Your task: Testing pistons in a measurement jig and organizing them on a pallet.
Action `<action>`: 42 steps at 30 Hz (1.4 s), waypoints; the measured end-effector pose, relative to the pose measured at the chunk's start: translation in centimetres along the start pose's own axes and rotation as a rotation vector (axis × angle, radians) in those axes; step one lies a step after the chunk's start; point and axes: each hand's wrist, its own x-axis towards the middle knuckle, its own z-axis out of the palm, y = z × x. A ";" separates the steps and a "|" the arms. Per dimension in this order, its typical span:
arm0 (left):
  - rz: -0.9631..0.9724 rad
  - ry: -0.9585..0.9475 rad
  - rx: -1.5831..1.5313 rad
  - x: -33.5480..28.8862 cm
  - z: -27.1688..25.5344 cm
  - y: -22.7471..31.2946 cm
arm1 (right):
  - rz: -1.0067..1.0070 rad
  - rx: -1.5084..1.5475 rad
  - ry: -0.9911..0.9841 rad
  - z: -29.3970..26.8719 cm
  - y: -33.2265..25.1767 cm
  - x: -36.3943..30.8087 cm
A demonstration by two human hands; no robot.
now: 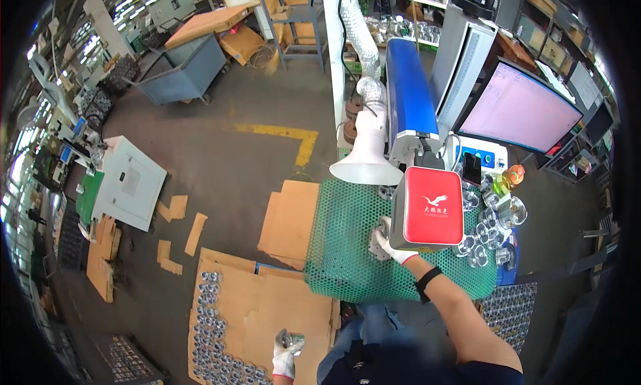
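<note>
My left hand (286, 357), in a white glove with a red cuff, is closed on a small shiny metal cup-like part (296, 341) above the cardboard at the lower middle. My gloved right hand (394, 246) reaches under the red-fronted machine head (433, 206), its fingers curled round a grey round metal part (384, 223). Just beside those fingers is a notched grey disc (376, 245) on the green mesh mat (347, 231). The machine head hides part of the right hand and what lies behind it.
Rows of shiny metal parts (210, 325) lie on the cardboard (250, 298) at left. More metal cups (491, 231) cluster right of the head, near a phone (472, 168) and a monitor (521, 108). A white extraction hood (367, 151) hangs above the mat's far edge.
</note>
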 end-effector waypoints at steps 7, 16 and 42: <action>0.186 -0.351 -0.049 0.1 6.7 7.7 | 0.209 0.486 -0.042 -1.8 4.9 -1.3; 0.808 0.027 0.822 -8.4 10.6 19.3 | -0.015 -0.575 -0.021 -7.9 -12.8 -14.0; 0.131 -0.412 -0.139 -6.1 9.6 9.9 | 0.235 0.026 -0.845 2.4 -15.6 -11.3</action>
